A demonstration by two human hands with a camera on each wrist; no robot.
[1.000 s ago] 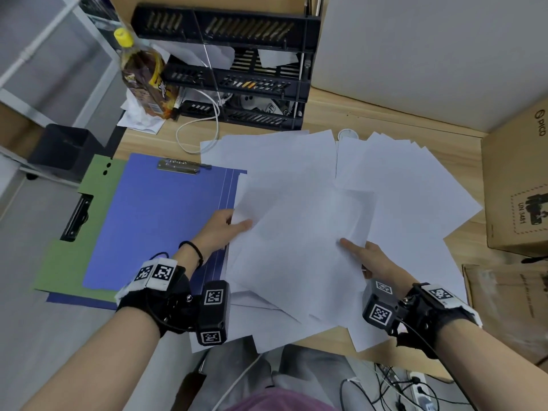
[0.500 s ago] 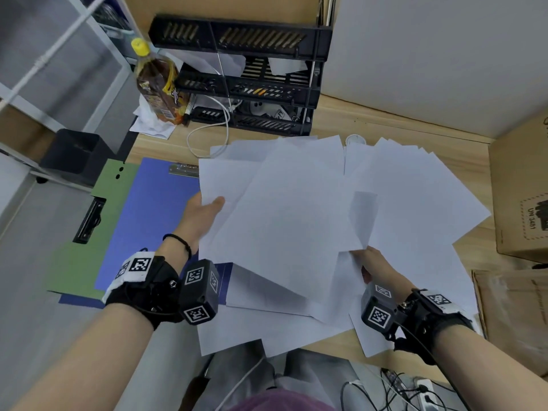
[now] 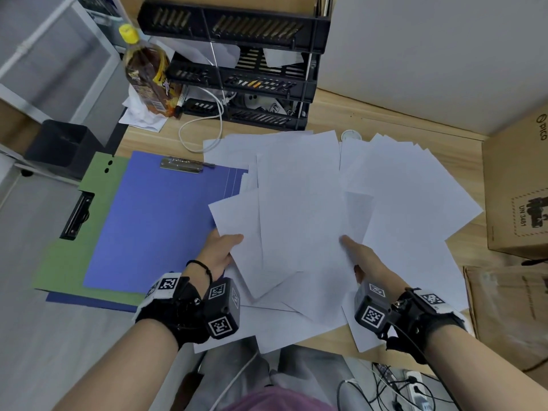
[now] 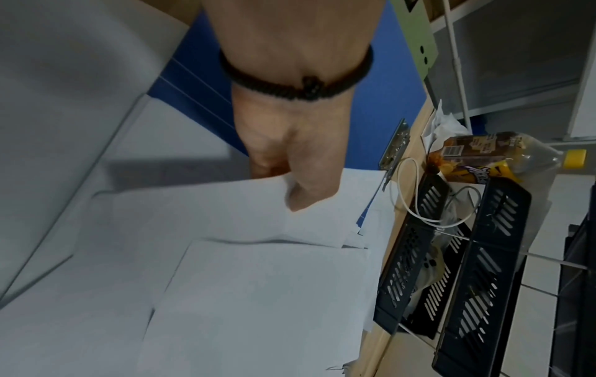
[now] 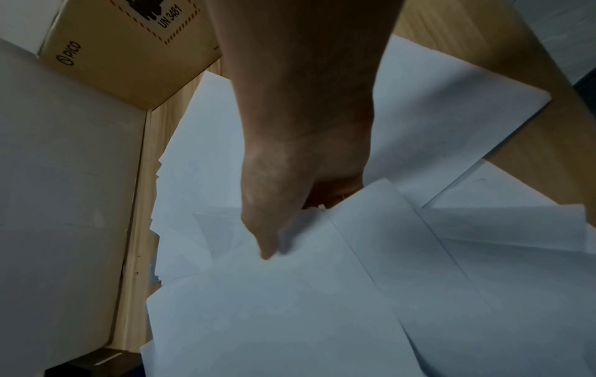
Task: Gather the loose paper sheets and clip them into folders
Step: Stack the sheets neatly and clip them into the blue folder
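A bundle of white paper sheets (image 3: 299,221) is held above the desk between both hands. My left hand (image 3: 221,247) pinches its left edge, thumb on top, also seen as the left hand (image 4: 290,163) in the left wrist view. My right hand (image 3: 360,256) pinches the right edge, thumb on top; the right hand (image 5: 290,204) shows the same from its wrist. More loose sheets (image 3: 415,188) lie spread on the desk. A blue clip folder (image 3: 160,221) with a metal clip (image 3: 184,165) lies open at the left, over a green folder (image 3: 62,256).
A black stacked letter tray (image 3: 246,72) and a brown drink bottle (image 3: 148,72) stand at the back. A white cable (image 3: 201,126) loops before them. Cardboard boxes (image 3: 519,185) stand at the right. The wooden desk (image 3: 385,117) ends near my body.
Both hands have turned the held sheets from slanted to nearly upright and squared them closer together. The left hand moved back right and down toward the right hand.
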